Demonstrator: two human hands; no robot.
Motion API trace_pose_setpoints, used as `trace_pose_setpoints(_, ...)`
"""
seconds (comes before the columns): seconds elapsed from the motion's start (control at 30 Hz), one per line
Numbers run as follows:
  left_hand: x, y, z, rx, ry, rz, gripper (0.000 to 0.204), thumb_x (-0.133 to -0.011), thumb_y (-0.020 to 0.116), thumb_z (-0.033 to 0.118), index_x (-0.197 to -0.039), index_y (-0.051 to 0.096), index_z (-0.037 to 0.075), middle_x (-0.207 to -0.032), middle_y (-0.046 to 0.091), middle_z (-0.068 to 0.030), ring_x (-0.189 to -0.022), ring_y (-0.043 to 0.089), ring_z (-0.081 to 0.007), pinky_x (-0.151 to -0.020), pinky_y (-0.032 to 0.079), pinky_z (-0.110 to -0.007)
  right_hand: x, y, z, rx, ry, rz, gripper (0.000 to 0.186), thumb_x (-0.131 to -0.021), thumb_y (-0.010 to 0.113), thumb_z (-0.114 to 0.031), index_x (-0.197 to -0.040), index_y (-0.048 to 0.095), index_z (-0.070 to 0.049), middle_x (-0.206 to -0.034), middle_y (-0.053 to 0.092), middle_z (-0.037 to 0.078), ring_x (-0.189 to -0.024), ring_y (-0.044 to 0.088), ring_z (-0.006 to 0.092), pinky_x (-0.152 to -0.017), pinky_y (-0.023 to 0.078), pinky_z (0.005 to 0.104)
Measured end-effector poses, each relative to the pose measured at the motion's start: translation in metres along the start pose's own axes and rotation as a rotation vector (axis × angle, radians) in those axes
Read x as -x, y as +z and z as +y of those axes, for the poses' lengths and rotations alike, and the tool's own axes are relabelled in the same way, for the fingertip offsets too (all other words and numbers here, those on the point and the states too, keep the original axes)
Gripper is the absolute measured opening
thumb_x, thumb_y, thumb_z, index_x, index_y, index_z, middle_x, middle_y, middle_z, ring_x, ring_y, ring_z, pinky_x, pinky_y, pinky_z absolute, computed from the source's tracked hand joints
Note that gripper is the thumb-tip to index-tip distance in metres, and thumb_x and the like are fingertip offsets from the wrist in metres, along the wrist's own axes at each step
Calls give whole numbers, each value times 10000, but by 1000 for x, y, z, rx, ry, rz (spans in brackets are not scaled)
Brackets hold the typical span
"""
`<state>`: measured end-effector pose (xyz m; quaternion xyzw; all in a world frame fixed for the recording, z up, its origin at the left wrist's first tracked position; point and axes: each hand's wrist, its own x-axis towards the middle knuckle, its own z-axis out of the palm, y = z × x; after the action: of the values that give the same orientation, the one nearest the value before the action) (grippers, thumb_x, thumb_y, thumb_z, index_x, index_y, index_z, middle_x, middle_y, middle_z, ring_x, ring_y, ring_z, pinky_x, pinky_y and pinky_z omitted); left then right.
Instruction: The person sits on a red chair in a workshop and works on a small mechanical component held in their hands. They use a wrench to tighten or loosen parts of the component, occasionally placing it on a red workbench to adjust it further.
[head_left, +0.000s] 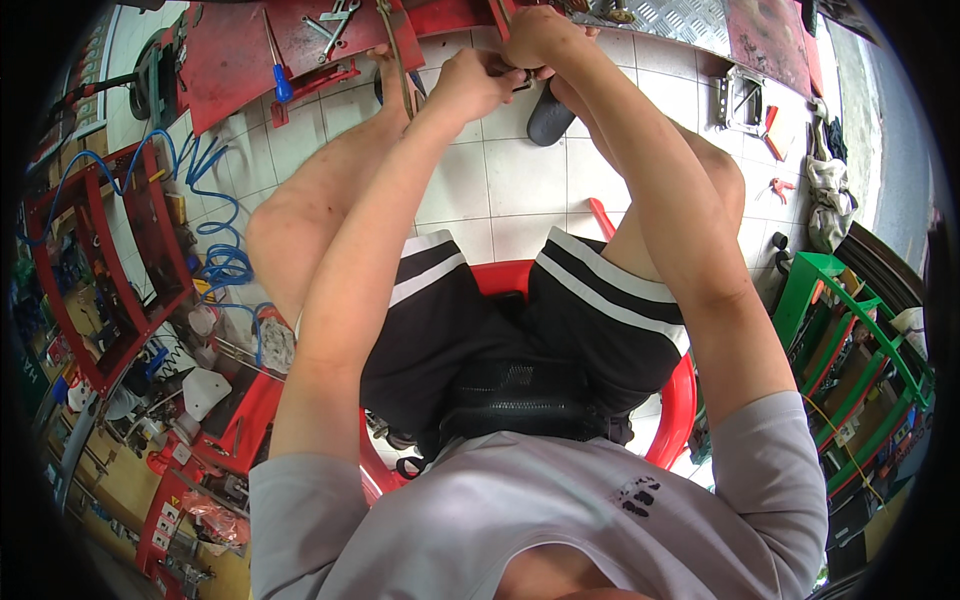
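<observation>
Two bare hands (479,84) (543,38) meet at a dark, bent piece (523,82).

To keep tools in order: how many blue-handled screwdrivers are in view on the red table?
1: the screwdriver on the red table, left of the left hand. Others may be hidden.
</observation>
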<state>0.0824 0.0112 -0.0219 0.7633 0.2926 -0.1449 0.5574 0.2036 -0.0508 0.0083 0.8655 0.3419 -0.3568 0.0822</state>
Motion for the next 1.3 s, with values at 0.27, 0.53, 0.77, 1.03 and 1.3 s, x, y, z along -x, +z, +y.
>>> trace_pose_setpoints(0.27,-3,2,-10,-121,146,44,224,-889,668,207,-973,695,1,-851,715,-51,-746,661,-101,-722,476,-287,33,-15,-8,-137,134,63,365,-773,671,-226,-1124,709,-137,-1209,670,96,-1156,623,261,-999,454,453)
trace_pose_setpoints(0.53,-3,-1,-4,1,16,-19,251,-959,573,170,-1075,662,-33,-948,701,-80,-783,675,-137,-760,492,-301,21,-8,-6,-161,104,65,326,-767,659,-224,-1067,728,-116,-1155,688,112,-1130,635,264,-954,489,438)
trace_pose_setpoints(0.77,-7,-6,-8,129,-48,-101,269,-979,499,124,-1104,621,-81,-1014,684,-112,-812,671,-163,-835,485,-294,4,1,0,-146,47,70,287,-729,638,-179,-973,748,-76,-1034,715,149,-1030,681,266,-865,542,385)
trace_pose_setpoints(1.03,-6,-11,-10,156,-29,-146,274,-964,519,140,-1108,622,-68,-1035,682,-104,-868,675,-171,-871,476,-296,0,5,1,-166,52,74,272,-738,602,-155,-946,746,-56,-993,719,158,-988,694,266,-831,557,387)
trace_pose_setpoints(1.3,-4,-17,-5,140,-31,-180,280,-959,540,152,-1142,625,-41,-1056,684,-100,-877,674,-160,-893,469,-292,-11,10,3,-43,-45,91,254,-721,605,-149,-905,751,-52,-960,723,157,-955,703,264,-818,563,376)
